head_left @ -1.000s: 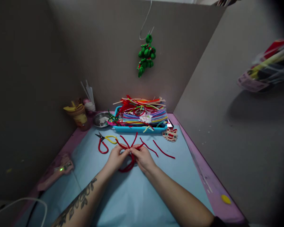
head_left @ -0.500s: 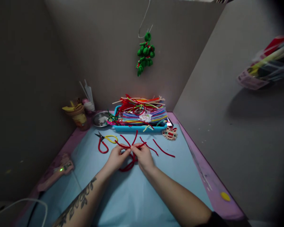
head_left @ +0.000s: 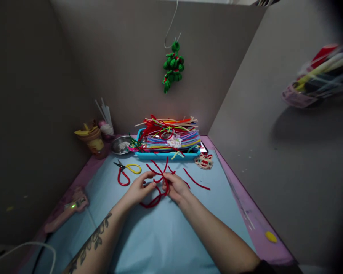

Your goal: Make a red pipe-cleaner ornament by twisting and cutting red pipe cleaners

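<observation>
Red pipe cleaners (head_left: pixel 162 174), joined in a bundle with ends spreading outward, are pinched between the thumb and fingers of my right hand (head_left: pixel 175 187). Below the pinch, a looped red part (head_left: pixel 152 204) hangs toward the blue sheet. My left hand (head_left: pixel 141 187) is just left of the bundle, thumb and fingers apart, with nothing visibly gripped. Another red pipe cleaner (head_left: pixel 196 180) lies loose to the right, and one more is partly hidden behind my right hand. Scissors (head_left: pixel 124 170) with one red and one yellow handle lie open beyond my left hand.
A blue tray (head_left: pixel 167 156) of colourful pipe cleaners stands at the back, beside a metal dish (head_left: pixel 120 145). A glue gun (head_left: pixel 74 205) with a green light lies left. A beige-and-red figure (head_left: pixel 204 161) sits right. A green ornament (head_left: pixel 173 66) hangs above.
My left hand has let go of the red pipe cleaners and drawn slightly away. My right hand keeps its pinch, and the bundle has turned a little.
</observation>
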Demonstrator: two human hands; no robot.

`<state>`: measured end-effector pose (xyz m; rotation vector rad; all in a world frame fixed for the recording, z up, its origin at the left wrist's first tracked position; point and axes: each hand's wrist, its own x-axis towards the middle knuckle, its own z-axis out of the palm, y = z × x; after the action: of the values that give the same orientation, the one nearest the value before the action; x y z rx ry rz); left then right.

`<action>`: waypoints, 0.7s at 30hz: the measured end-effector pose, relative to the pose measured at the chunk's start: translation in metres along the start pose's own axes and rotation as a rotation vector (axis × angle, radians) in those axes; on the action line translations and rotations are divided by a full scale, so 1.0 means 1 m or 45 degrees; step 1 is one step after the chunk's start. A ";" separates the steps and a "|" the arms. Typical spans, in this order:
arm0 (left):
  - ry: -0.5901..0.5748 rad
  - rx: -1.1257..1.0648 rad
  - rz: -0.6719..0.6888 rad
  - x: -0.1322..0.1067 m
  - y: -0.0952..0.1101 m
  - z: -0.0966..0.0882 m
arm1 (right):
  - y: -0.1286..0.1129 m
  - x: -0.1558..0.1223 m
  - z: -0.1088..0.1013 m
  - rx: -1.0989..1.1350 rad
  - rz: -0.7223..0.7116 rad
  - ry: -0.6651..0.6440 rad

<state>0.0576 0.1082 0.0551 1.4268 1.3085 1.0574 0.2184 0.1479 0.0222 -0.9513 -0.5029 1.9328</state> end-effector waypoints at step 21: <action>0.202 -0.526 -0.256 0.004 -0.010 0.011 | 0.016 -0.013 0.010 -0.518 -0.298 -0.189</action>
<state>0.0669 0.1119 0.0433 0.9012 1.2251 1.2366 0.2061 0.1286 0.0233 -0.9523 -1.0760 1.7263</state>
